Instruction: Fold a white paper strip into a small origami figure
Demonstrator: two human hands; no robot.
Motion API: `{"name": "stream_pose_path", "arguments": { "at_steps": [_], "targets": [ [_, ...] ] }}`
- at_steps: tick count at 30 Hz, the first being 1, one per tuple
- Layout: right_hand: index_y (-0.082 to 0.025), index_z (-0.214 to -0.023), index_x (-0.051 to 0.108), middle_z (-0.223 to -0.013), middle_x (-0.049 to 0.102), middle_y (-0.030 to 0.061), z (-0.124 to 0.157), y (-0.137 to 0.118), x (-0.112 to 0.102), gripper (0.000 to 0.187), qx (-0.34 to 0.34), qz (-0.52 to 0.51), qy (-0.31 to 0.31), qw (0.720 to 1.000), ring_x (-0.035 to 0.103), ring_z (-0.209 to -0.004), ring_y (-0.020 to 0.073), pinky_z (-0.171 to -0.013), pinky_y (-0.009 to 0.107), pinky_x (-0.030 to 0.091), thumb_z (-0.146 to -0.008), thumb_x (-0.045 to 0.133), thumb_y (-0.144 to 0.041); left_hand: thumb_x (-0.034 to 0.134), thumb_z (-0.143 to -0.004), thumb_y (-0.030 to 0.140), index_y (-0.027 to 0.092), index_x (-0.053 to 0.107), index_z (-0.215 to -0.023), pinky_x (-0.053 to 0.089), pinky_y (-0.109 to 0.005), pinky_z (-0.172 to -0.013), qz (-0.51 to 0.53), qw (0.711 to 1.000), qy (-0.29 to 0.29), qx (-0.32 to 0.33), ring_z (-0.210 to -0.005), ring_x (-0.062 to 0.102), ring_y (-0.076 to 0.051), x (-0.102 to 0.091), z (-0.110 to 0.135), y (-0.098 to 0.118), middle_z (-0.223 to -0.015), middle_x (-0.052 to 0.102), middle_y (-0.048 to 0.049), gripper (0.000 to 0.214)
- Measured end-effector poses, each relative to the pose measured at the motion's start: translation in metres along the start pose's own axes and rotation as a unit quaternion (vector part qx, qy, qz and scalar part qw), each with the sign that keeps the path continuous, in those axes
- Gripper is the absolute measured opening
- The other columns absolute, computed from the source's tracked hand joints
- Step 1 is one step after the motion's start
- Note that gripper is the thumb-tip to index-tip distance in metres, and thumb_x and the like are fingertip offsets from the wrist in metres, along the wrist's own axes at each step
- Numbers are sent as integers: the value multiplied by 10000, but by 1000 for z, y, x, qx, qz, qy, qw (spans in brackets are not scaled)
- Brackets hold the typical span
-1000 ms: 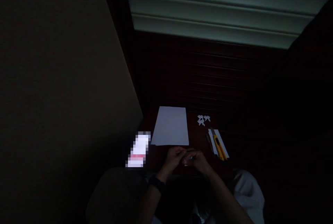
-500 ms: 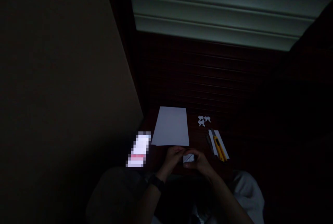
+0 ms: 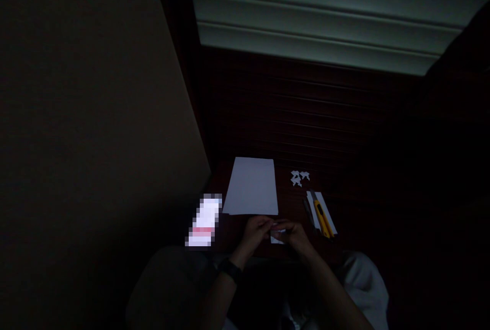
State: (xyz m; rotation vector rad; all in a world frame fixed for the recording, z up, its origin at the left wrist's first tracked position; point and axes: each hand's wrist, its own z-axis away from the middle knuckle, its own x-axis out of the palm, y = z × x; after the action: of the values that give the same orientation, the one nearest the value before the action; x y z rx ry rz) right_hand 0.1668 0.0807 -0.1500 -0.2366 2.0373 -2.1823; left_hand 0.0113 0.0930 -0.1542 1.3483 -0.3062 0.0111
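Between my hands, near the front edge of the dark table, is a small piece of white paper (image 3: 276,240). My left hand (image 3: 259,229) pinches its left upper side, with a dark watch on the wrist. From the right, my right hand (image 3: 293,235) has its fingers closed over the paper's upper part, hiding much of it. Creases in the paper are too dim to make out. Beyond the hands lies a large white sheet of paper (image 3: 252,187). Several small folded paper pieces (image 3: 296,180) sit together to its right.
A yellow box cutter (image 3: 323,220) rests on white paper strips (image 3: 332,220) at the right, beside a dark slim tool (image 3: 308,210). On the left glows a pixelated phone screen (image 3: 205,217). A wall (image 3: 115,90) rises along the left; slatted panels stand behind the table.
The fingers of my right hand have moved over the small paper, with the thumb now higher across it. The paper's visible part has become smaller. Everything else stays put.
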Motion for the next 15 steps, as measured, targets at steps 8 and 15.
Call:
{"name": "stream_pose_path", "arguments": {
  "at_steps": [8, 15],
  "targets": [
    [-192, -786, 718, -908, 664, 70, 0, -2, 1, 247, -19, 15, -10, 1000, 590, -870, 218, -780, 321, 433, -681, 667, -409, 596, -720, 405, 104, 637, -778, 432, -202, -500, -12, 1000, -7, 20, -583, 578, -128, -1, -4, -7, -681, 637, -59, 309],
    [-165, -780, 672, -711, 645, 31, 3, 7, 6, 289, -46, 107, 78, 990, 556, -650, 163, -601, 250, 419, -767, 553, -428, 603, -725, 378, 111, 620, -813, 512, -296, -608, 20, 1000, -19, 3, -718, 615, -183, -2, -3, -9, -784, 648, -81, 281]
  ]
}}
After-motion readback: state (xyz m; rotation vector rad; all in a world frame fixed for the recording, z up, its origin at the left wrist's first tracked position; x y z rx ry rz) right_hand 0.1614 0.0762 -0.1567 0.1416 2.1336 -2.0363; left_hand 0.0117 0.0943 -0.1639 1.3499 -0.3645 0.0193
